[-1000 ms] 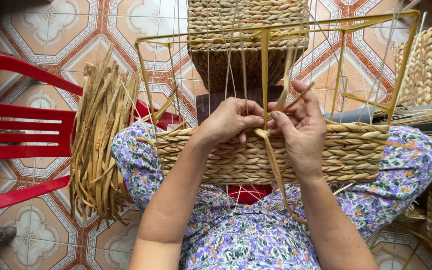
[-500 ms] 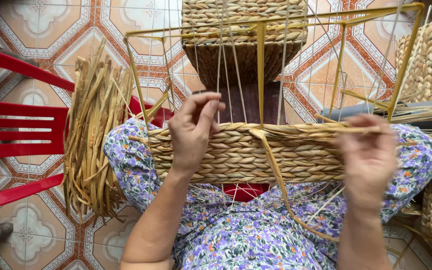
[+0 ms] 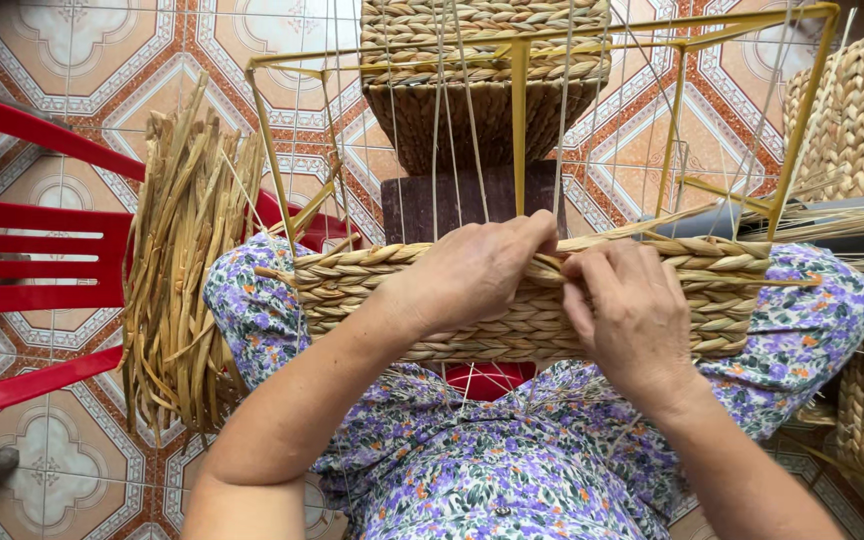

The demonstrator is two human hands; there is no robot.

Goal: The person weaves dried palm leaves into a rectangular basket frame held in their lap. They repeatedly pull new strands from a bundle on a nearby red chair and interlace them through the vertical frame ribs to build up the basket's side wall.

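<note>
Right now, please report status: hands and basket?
Left hand and right hand both pressed on woven band. Basket frame upright on lap. Nothing blocking.

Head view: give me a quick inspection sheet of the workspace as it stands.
Surface: patterned tile floor; work rests on the lap.
Job's things: half-woven basket on a yellow wire frame; loose fibre bundle at the left.
Clutter: finished baskets at top and right.
Hands: left hand and right hand both press on the weave's top rows; grip cannot be told.
Cables: nothing seen.
Surroundings: red plastic chair; dark wooden block.
</note>
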